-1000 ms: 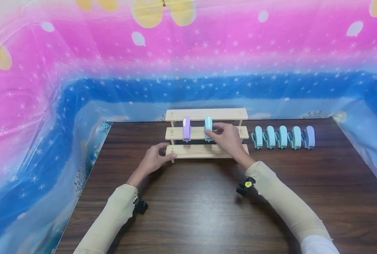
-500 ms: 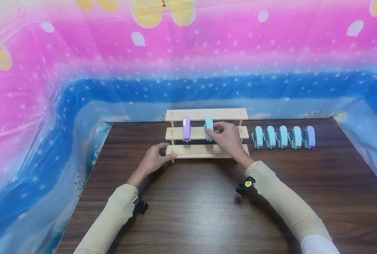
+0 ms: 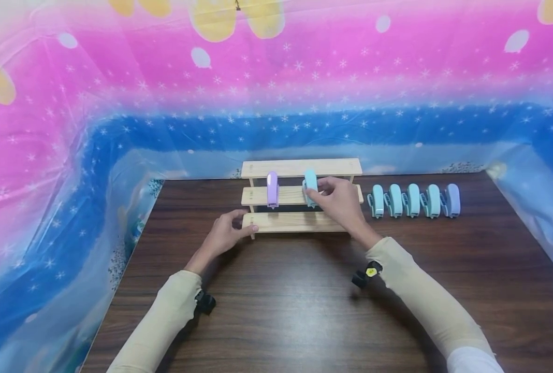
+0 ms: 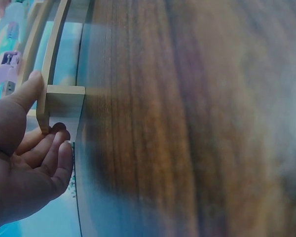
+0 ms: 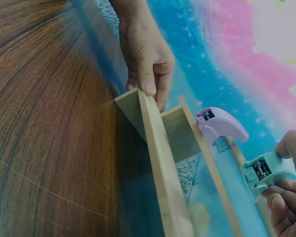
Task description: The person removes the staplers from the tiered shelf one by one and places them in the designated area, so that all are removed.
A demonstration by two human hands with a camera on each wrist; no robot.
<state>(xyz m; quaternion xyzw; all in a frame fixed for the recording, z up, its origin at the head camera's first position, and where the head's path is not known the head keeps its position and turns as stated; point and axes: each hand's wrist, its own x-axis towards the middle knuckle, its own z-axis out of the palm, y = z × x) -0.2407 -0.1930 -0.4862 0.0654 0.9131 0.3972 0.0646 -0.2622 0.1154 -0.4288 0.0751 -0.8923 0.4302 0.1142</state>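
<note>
A three-tier wooden rack (image 3: 295, 224) stands at the back of the table. At its left end my left hand (image 3: 225, 231) grips the lowest shelf, thumb on top and fingers curled beside and below, as the left wrist view shows. My right hand (image 3: 340, 201) pinches a mint-green mini stapler (image 3: 310, 185) between thumb and fingers, close over the middle shelf and leaning slightly. In the right wrist view, the end of this mint stapler (image 5: 266, 170) faces the camera with its metal parts showing. A purple stapler (image 3: 272, 189) stands on the middle shelf, left of the held one.
Right of the rack, several mint staplers (image 3: 395, 200) stand in a row on the dark wooden table (image 3: 276, 305), with a lavender stapler (image 3: 452, 200) at the row's right end. A pink and blue patterned cloth (image 3: 276, 103) hangs behind and along the sides.
My right hand has shifted a little to the right with the mint stapler, which now leans slightly. The left hand stays on the rack, and the purple stapler has not moved.
</note>
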